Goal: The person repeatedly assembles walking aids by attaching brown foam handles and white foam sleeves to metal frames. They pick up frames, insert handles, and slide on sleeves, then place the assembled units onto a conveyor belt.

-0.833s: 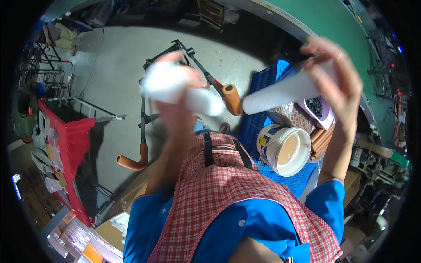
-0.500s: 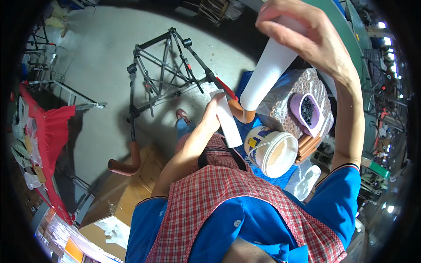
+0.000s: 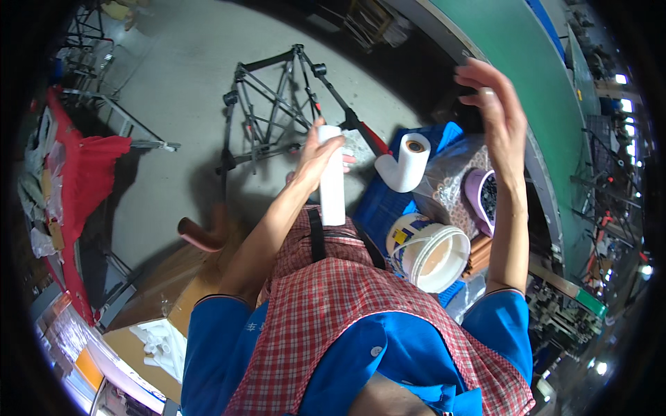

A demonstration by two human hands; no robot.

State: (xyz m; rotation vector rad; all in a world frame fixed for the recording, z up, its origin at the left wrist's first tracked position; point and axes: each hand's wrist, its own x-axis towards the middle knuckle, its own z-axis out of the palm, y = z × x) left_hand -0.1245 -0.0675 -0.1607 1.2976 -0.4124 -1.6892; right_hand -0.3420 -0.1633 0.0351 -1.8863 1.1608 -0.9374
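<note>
Above the lap, left hand (image 3: 320, 154) grips white roll (image 3: 332, 187); right hand (image 3: 494, 114) seemingly open.

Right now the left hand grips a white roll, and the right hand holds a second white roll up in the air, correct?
Not quite. The head view shows the right hand raised but empty; the second white roll lies on the blue crate. The left hand does grip a white roll.

Your left hand (image 3: 320, 154) reaches forward on a nearly straight arm, its fingers (image 3: 331, 143) curled shut in a grip. Your right hand (image 3: 494, 114) is raised on an upright forearm, open, fingers (image 3: 479, 76) spread and empty.
</note>
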